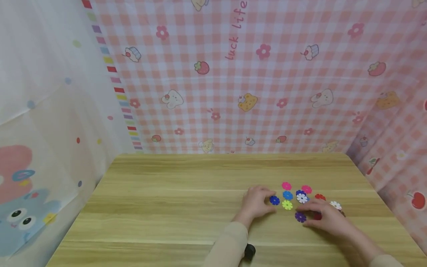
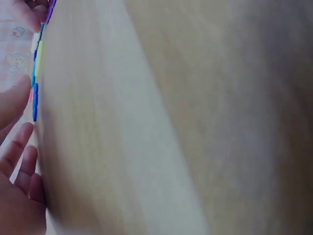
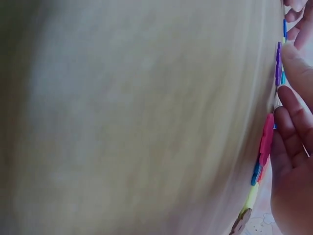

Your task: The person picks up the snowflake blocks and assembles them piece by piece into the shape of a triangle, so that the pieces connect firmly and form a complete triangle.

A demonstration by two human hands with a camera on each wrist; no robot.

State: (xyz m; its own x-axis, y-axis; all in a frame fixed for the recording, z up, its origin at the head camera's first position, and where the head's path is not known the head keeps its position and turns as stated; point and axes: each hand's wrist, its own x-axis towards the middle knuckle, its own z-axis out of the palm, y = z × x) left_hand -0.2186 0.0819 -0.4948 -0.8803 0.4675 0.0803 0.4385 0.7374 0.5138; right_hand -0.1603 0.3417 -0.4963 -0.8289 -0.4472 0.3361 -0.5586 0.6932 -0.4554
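Backdrop (image 1: 207, 85): reads "luck life"
Left hand (image 1: 256, 202): left of lime disc (image 1: 287, 205), half-spread, empty, by blue disc (image 1: 274, 200)
Right hand (image 1: 328, 218): right of lime disc, curved about purple disc (image 1: 300, 217); pinch unclear
Crimson disc (image 1: 318, 216): right of lime disc, mostly hidden

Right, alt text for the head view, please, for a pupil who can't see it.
A person's left hand is beside a dark-blue flower-shaped disc and their right hand beside a purple one, on a wood-grain table. Other bright discs lie nearby; pink-and-white checked cloth hangs behind.
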